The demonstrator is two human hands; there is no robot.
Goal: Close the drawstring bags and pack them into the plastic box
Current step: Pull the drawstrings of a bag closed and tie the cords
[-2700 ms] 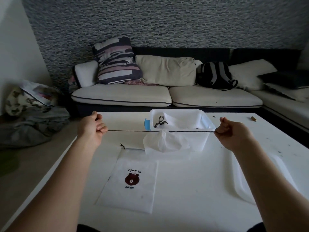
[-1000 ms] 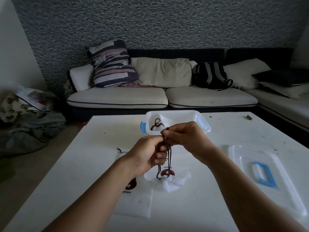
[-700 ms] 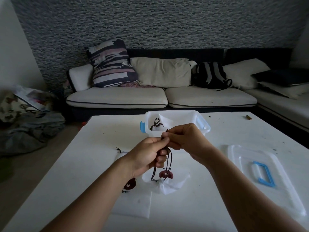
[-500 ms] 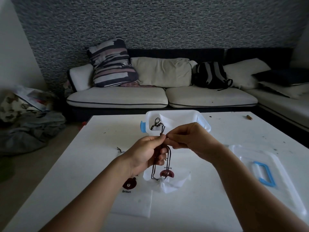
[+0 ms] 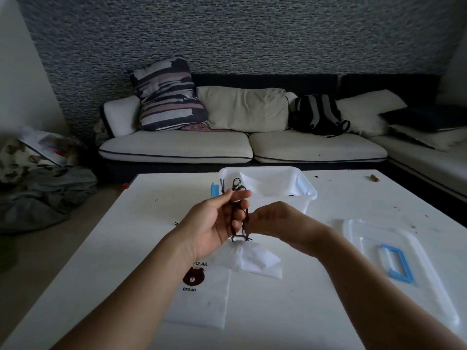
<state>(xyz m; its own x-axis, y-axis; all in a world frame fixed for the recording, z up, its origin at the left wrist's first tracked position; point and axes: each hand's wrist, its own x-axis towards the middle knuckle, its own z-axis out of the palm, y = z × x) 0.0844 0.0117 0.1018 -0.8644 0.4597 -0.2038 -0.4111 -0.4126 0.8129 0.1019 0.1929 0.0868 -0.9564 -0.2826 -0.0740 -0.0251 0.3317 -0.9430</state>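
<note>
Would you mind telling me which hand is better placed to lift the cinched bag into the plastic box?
Left, probably. The left hand already pinches the drawstring above the gathered bag, just in front of the plastic box. The right hand is at the cord too, but its grip is hidden.

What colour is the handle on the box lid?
Light blue. The handle sits on the clear lid, seen in the head view.

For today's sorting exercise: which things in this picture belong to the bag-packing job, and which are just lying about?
Belongs to the job:
cinched white bag, its dark cord held by the left hand and right hand
flat bear-print bag
plastic box
box lid

Just lying about:
backpack
striped cushion
sofa
</note>
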